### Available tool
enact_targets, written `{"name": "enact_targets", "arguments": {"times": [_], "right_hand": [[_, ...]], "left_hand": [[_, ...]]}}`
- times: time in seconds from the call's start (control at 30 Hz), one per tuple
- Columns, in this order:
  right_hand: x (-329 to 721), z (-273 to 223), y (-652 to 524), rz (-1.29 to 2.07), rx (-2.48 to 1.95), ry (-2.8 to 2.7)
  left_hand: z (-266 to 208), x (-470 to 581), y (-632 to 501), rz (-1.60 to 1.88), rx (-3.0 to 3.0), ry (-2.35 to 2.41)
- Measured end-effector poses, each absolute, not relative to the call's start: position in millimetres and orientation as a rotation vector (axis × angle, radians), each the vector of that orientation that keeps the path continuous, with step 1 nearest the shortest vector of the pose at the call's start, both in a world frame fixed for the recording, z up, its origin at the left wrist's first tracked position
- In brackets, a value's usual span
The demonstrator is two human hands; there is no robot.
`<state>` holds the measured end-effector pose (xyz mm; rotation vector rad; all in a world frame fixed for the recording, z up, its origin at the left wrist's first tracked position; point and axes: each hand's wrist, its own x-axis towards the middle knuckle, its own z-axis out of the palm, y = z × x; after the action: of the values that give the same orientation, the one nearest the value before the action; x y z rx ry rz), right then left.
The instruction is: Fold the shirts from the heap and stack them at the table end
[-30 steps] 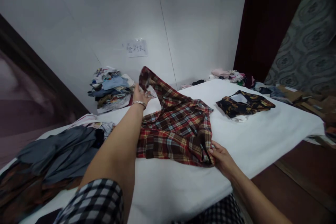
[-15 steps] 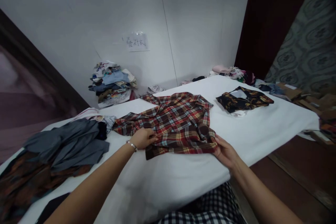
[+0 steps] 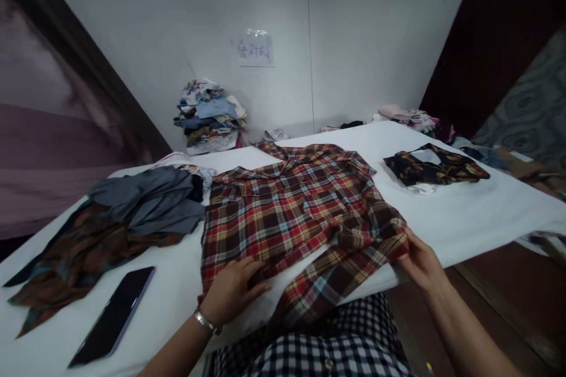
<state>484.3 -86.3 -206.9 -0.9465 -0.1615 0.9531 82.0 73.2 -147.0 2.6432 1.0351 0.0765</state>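
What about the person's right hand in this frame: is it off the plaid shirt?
No, the right hand has its fingers on the plaid shirt, holding it at the edge.

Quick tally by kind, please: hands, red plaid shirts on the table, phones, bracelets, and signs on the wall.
Hands: 2 (left hand, right hand)
Red plaid shirt: 1
Phone: 1
Bracelet: 1
Wall sign: 1
Total: 6

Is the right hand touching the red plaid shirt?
Touching: the head view shows the right hand holding the red plaid shirt at its right-hand edge, fingers against the cloth.
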Motion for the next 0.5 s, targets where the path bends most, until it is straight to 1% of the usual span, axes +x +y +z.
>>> {"name": "enact_targets", "arguments": {"times": [0.13, 0.27, 0.37, 0.5], "right_hand": [[470, -202, -88, 1.028, -1.088, -0.203], [460, -189, -96, 1.096, -1.231, -0.244], [463, -174, -100, 1.13, -1.159, -0.306], [469, -157, -100, 1.028, -1.047, -0.254]], "left_hand": [[-154, 66, 68, 0.132, 2.683, 1.004], [-163, 43, 61, 0.224, 2.688, 1.072], [-174, 29, 64, 0.276, 2.674, 1.157], [-184, 14, 71, 0.395, 2.632, 1.224]]}}
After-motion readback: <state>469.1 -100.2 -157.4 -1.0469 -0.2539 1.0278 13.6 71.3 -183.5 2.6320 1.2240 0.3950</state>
